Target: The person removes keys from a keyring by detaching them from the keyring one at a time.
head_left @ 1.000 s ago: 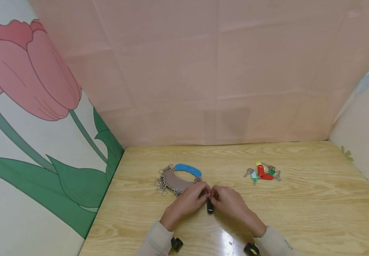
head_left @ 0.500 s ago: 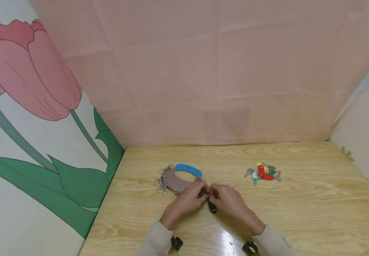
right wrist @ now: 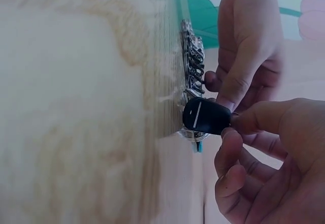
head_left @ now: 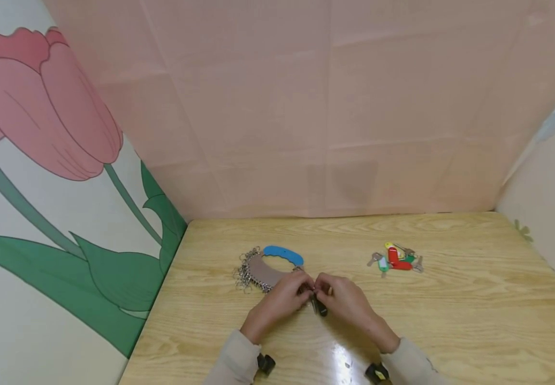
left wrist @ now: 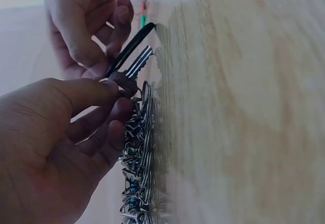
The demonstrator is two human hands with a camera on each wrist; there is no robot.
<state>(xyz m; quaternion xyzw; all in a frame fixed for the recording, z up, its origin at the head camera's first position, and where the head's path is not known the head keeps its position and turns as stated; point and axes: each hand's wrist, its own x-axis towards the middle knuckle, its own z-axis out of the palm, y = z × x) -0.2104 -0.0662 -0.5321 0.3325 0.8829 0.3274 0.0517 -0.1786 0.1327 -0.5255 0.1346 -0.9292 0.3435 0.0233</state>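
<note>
My left hand pinches a silver key by its head, its toothed blade pointing outward in the left wrist view. Opposite it, my right hand pinches the end of a black key tag between thumb and finger. Fingertips of both hands nearly meet, and they hide the ring joining key and tag. Just behind the left hand lies a crescent-shaped key holder with a blue handle. Many small metal rings and clips line its curved edge, partly covered by the left hand.
A small pile of keys with red, green and yellow tags lies on the wooden table to the right. A pink sheet hangs behind the table's far edge. A wall with painted tulips borders the left side.
The black tag has swung slightly to the right and up, and the key blade now shows beside it. Both hands stay almost in place, with small finger movements.
</note>
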